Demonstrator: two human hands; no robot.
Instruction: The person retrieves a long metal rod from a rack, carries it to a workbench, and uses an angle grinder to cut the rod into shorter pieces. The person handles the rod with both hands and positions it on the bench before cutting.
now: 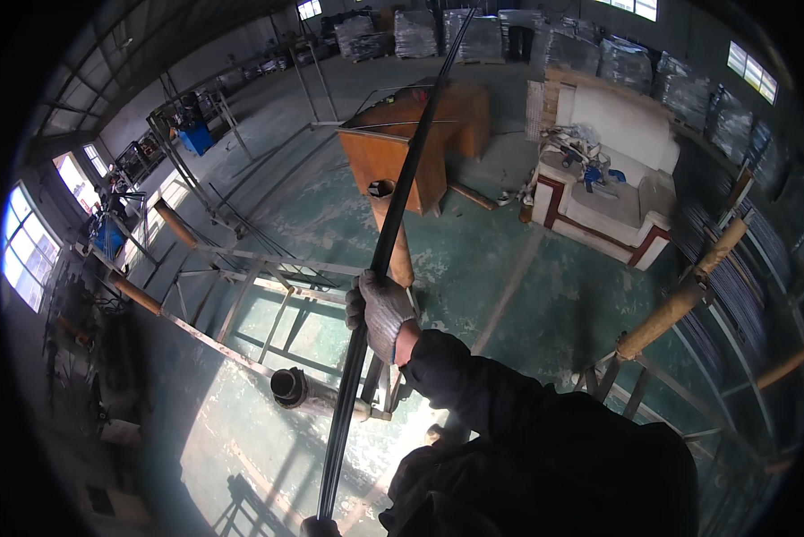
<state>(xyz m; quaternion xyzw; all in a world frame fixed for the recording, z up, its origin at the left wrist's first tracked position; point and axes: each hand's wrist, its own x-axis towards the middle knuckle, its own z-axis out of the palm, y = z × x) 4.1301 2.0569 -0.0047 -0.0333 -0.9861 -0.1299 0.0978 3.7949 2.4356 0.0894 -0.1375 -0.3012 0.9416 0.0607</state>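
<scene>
A long thin black rod (pixel 400 188) runs from the bottom of the view up toward the far wall. My right hand (pixel 380 311), in a grey knit glove with a dark sleeve, is closed around the rod near its middle. My left hand (pixel 319 527) shows only as a sliver at the bottom edge, at the rod's lower end; its grip is mostly hidden. Below the rod stands a metal frame rack (pixel 241 309) with rust-brown rollers, one roller end (pixel 288 387) just left of the rod.
An orange-brown box (pixel 411 143) stands ahead on the green concrete floor. A white and red sofa (pixel 612 201) with tools on it is at the right. More roller racks (pixel 679 304) line the right side. Wrapped bundles (pixel 474 36) are stacked along the far wall.
</scene>
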